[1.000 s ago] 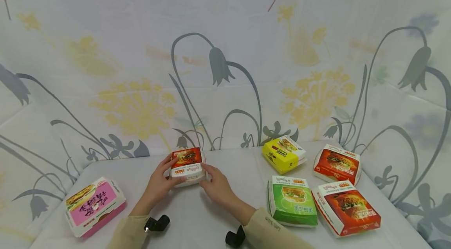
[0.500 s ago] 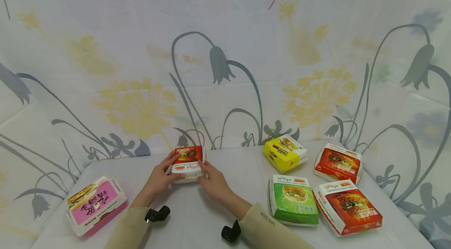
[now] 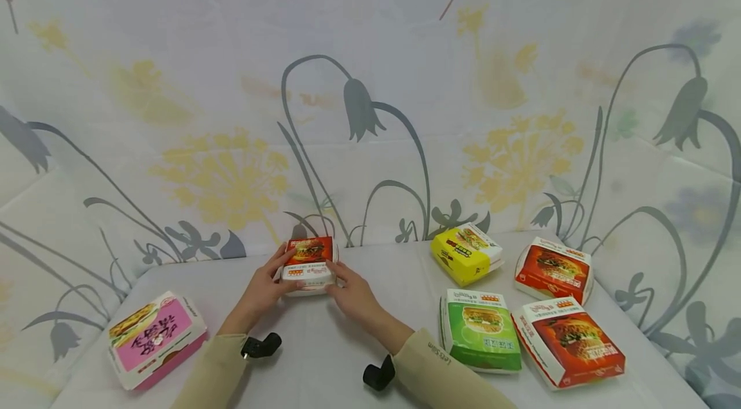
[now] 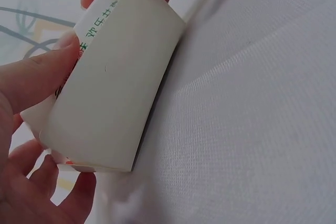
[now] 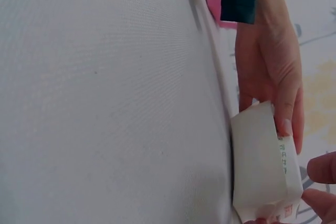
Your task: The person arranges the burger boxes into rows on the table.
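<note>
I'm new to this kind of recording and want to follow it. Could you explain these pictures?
There is no machine here, just a person's bare hands. The wide picture comes from a camera worn on the head; the two close ones come from wrist cameras. The left hand and right hand hold a red-and-white box between them. On the white table lie a pink box at left and, at right, a yellow box, a green box and two red boxes, one farther, one nearer.
</note>
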{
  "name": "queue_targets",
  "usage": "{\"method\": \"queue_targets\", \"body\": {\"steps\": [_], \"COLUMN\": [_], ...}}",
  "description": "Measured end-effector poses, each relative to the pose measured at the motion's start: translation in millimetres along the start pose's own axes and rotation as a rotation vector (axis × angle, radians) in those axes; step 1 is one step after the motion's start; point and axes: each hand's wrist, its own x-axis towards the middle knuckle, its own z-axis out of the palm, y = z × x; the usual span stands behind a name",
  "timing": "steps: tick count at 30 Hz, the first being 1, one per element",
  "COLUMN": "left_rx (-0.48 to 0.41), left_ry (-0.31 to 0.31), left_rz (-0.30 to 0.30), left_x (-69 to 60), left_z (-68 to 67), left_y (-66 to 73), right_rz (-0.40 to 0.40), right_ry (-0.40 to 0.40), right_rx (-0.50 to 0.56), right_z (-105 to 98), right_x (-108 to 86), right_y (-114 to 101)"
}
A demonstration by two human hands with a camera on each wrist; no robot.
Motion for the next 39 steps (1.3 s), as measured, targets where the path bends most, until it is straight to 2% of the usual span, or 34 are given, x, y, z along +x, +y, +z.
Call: {"method": "queue_targets", "body": {"steps": [10,14,19,24,27,31,36,39], "left_rx": [0.006,-0.001,0.005,0.108,0.202,0.315,0.365,0.357], "left_ry": [0.015,0.034,0.077,0.143,0.197,0.252,0.280,0.290], "left_rz": [0.012,-0.002,0.022,0.064,0.051,-0.043,-0.291,-0.452], "left_x": [-4.7,-12.1,-32.9,-64.0,-84.2,-108.4,-130.2,-140.5], "left_z": [-2.1,-9.5,-30.7,-61.4,-84.5,-116.1,-153.5,-169.6], "left_y": [1.4,9.4,27.1,36.8,36.9,30.1,15.1,3.1], "right_rz": [0.019,0.021,0.023,0.036,0.042,0.054,0.096,0.114], "right_ry": [0.004,0.006,0.006,0.008,0.004,0.001,-0.011,-0.016], "right_rx": [0.017,0.017,0.027,0.030,0.019,0.024,0.033,0.046], "right_z": [1.5,0.6,-1.3,-5.0,-7.2,-9.9,-10.6,-9.8], "right_x": [0.1,-0.3,-1.4,-4.4,-7.1,-9.1,-10.1,-11.2], "right_y": [0.6,0.3,-1.3,-1.6,-1.7,-2.7,-2.2,-1.0]}}
